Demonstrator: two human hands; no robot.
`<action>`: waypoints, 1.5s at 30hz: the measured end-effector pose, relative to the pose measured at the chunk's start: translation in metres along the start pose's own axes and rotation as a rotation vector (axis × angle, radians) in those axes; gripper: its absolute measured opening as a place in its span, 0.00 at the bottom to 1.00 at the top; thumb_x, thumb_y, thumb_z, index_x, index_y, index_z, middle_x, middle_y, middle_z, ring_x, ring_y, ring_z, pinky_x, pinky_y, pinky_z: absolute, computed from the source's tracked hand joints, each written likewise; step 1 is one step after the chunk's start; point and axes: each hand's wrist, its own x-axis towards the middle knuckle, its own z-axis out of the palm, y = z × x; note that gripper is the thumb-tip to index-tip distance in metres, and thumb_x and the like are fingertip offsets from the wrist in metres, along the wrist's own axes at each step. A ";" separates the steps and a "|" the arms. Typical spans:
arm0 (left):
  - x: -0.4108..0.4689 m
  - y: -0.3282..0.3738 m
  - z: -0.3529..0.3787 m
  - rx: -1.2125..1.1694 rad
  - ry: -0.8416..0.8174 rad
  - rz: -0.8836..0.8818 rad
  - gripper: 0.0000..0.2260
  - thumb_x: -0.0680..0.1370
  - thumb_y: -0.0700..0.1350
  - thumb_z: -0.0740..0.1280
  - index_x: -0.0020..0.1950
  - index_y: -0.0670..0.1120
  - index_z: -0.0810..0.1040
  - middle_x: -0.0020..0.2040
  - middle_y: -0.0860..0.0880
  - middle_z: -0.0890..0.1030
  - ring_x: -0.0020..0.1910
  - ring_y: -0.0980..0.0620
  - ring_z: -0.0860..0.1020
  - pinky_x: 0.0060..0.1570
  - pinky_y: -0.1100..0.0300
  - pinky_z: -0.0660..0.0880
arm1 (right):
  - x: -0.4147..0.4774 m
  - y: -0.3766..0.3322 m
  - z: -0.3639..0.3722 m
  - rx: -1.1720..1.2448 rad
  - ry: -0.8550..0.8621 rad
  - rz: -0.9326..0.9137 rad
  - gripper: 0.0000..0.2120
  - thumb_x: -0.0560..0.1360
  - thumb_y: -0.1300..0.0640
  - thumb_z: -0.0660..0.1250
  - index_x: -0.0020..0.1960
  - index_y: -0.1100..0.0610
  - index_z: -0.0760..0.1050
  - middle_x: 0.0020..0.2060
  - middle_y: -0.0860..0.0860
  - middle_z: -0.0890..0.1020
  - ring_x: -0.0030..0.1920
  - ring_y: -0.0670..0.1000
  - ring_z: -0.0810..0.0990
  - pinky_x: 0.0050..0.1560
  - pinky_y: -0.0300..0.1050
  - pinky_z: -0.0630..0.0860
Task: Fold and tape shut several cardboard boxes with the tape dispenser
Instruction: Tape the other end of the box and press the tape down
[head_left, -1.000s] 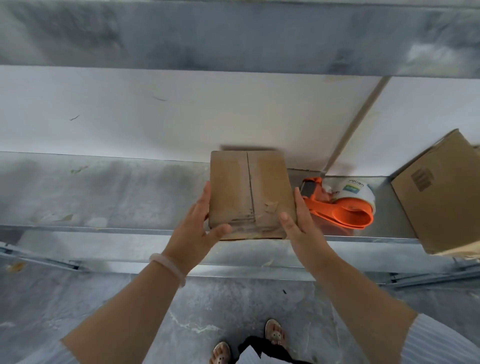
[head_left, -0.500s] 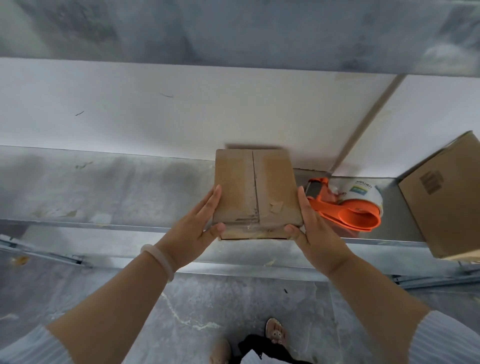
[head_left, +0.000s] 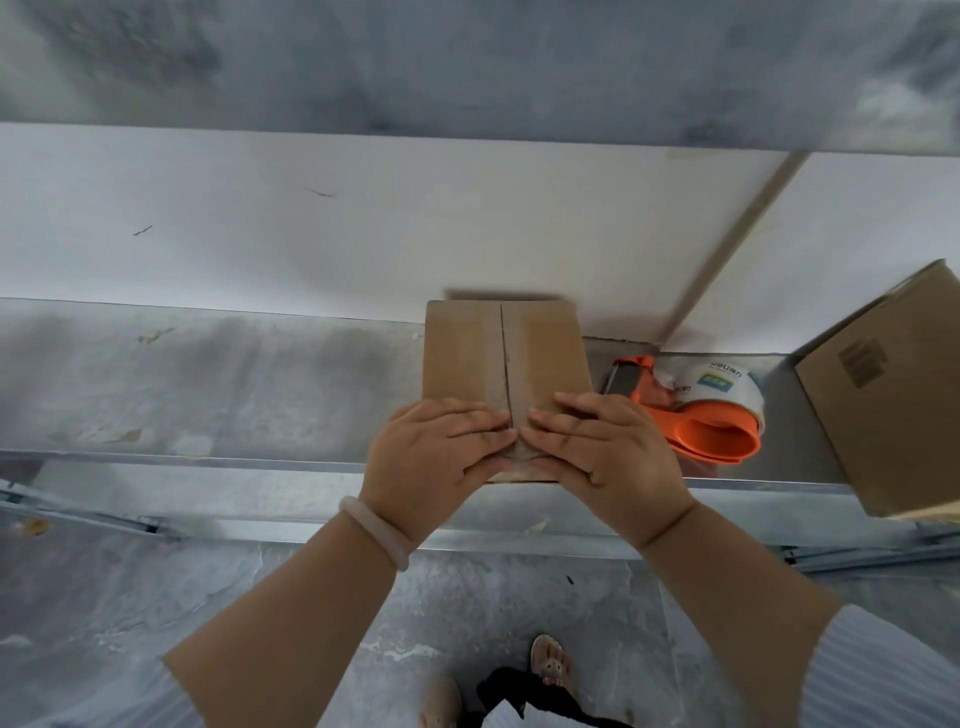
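Cardboard, in the shape of a small closed box (head_left: 498, 353), sat on the grey metal tabletop (head_left: 234, 384) with its far end close to the white wall (head_left: 311, 234) and its near end at the tabletop's front edge. A centre seam (head_left: 503, 348) ran along its top from far to near, with a paler strip lying along it.

Both hands lay palm down on the near part of that top. The left hand (head_left: 436, 457) had its fingers (head_left: 478, 423) stretched out flat and pointing right, and the right hand (head_left: 597, 452) had its fingers (head_left: 561, 426) flat and pointing left. The tips of the two sets met at the seam. Neither hand curled round anything; they only pressed on the cardboard. A pale bracelet (head_left: 374, 530) circled the left wrist.

Just to the right of the small box, the orange tape dispenser (head_left: 696, 410) lay on the tabletop, carrying a white roll, its handle towards the front edge. No hand touched it. Farther right, a larger box (head_left: 893, 395) rested at an angle, its near corner hanging past the tabletop's edge.

Below lay a grey floor (head_left: 156, 613), where a sandalled foot (head_left: 550, 660) showed.
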 end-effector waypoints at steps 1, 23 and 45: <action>0.000 -0.002 -0.002 0.006 -0.016 0.015 0.11 0.78 0.57 0.67 0.54 0.55 0.85 0.55 0.59 0.83 0.56 0.59 0.80 0.57 0.61 0.74 | 0.000 0.002 -0.001 -0.003 -0.014 -0.015 0.14 0.78 0.44 0.66 0.58 0.48 0.83 0.59 0.43 0.82 0.63 0.49 0.78 0.57 0.53 0.75; -0.024 -0.044 -0.026 -0.098 -0.294 -0.031 0.25 0.80 0.56 0.58 0.74 0.44 0.67 0.74 0.48 0.67 0.76 0.53 0.60 0.74 0.63 0.55 | -0.027 0.010 -0.008 -0.041 -0.235 0.038 0.24 0.82 0.54 0.55 0.77 0.57 0.60 0.77 0.52 0.62 0.78 0.50 0.57 0.76 0.45 0.56; 0.000 -0.004 -0.052 0.110 -0.127 -0.439 0.21 0.82 0.52 0.58 0.74 0.48 0.69 0.73 0.47 0.69 0.68 0.45 0.69 0.65 0.46 0.70 | 0.000 -0.060 0.000 0.675 -0.174 1.033 0.38 0.81 0.51 0.62 0.76 0.36 0.37 0.76 0.46 0.59 0.73 0.51 0.64 0.74 0.50 0.61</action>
